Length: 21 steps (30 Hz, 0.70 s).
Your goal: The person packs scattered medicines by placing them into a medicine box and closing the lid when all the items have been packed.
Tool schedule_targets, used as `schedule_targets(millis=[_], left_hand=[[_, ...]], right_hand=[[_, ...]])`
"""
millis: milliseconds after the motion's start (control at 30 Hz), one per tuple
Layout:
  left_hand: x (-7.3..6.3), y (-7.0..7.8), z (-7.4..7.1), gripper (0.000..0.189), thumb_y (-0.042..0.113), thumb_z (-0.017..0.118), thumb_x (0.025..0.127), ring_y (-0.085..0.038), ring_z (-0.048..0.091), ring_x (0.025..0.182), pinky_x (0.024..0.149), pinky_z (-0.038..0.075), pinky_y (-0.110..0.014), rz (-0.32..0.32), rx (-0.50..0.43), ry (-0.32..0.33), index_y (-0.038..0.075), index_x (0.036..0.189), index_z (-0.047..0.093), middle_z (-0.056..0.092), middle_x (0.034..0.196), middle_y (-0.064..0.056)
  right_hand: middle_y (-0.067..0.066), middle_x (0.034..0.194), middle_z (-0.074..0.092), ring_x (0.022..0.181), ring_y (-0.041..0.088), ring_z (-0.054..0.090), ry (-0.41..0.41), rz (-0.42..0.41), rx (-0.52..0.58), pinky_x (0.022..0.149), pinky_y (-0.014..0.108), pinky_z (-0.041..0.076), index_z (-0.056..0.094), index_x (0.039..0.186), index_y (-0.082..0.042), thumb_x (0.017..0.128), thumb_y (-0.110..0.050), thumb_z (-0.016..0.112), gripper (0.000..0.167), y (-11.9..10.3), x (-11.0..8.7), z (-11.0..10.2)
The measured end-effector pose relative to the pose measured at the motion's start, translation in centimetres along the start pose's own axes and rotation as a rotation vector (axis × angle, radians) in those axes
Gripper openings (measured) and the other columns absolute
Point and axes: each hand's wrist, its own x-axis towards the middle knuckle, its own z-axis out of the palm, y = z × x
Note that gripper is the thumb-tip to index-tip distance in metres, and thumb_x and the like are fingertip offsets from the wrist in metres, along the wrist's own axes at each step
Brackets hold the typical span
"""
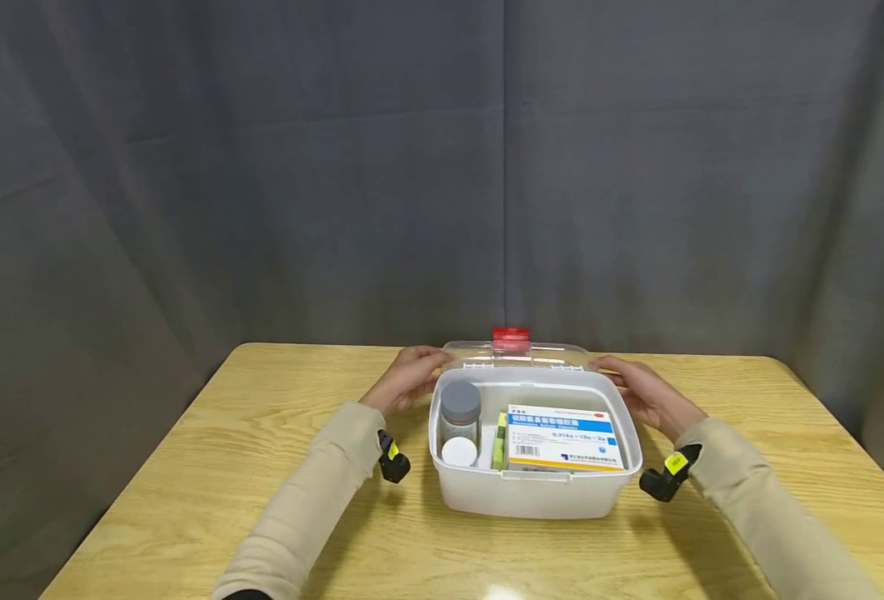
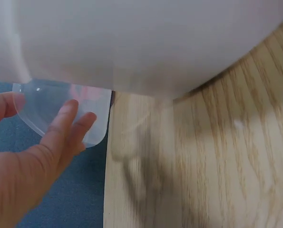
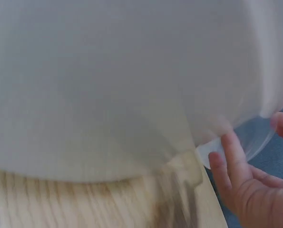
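A white plastic storage box point(image 1: 531, 496) stands on the table, its clear hinged lid point(image 1: 471, 354) with a red latch point(image 1: 511, 338) folded back behind it. At the lid's left end, my left hand point(image 1: 410, 379) pinches the edge, thumb on one face and fingers on the other in the left wrist view. My right hand point(image 1: 647, 396) holds the opposite end the same way. Inside the box are a grey-capped bottle point(image 1: 461, 408), a white round cap point(image 1: 460, 452), a yellow-green packet point(image 1: 500, 442) and a blue-and-white medicine carton point(image 1: 561, 433).
The wooden table point(image 1: 277, 433) ends just behind the lid, where its far edge meets a dark grey curtain point(image 1: 367, 208). Wood surface extends on both sides of the box.
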Motion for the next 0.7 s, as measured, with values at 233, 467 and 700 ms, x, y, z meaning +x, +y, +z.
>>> schedule_targets(millis=[233, 467, 700], left_hand=[[-0.3, 0.4, 0.5, 0.053, 0.007, 0.056, 0.096, -0.019, 0.057, 0.094, 0.080, 0.053, -0.029, 0.072, 0.002, -0.018, -0.011, 0.142, 0.036, 0.052, 0.127, -0.022], [0.3, 0.0, 0.4, 0.054, -0.004, 0.057, 0.094, -0.025, 0.057, 0.104, 0.089, 0.050, -0.034, 0.175, -0.056, -0.028, -0.003, 0.144, 0.036, 0.048, 0.135, -0.027], [-0.1, 0.6, 0.2, 0.063, -0.005, 0.063, 0.091, -0.031, 0.054, 0.119, 0.095, 0.048, -0.037, 0.331, -0.019, -0.016, 0.006, 0.147, 0.036, 0.049, 0.139, -0.019]], right_hand=[[0.015, 0.127, 0.050, 0.091, 0.013, 0.064, -0.017, -0.042, -0.107, 0.084, 0.033, 0.054, 0.029, 0.147, 0.003, 0.102, -0.022, 0.052, 0.056, -0.4, -0.6, -0.6], [0.002, 0.116, 0.061, 0.099, 0.012, 0.065, -0.086, -0.169, -0.001, 0.085, 0.030, 0.053, 0.006, 0.153, 0.002, 0.099, -0.004, 0.054, 0.073, -0.8, -1.2, -0.7], [0.020, 0.152, 0.023, 0.107, 0.009, 0.060, -0.033, -0.308, -0.112, 0.091, 0.033, 0.050, 0.017, 0.154, -0.003, 0.096, -0.004, 0.061, 0.073, -1.7, -1.4, -0.3]])
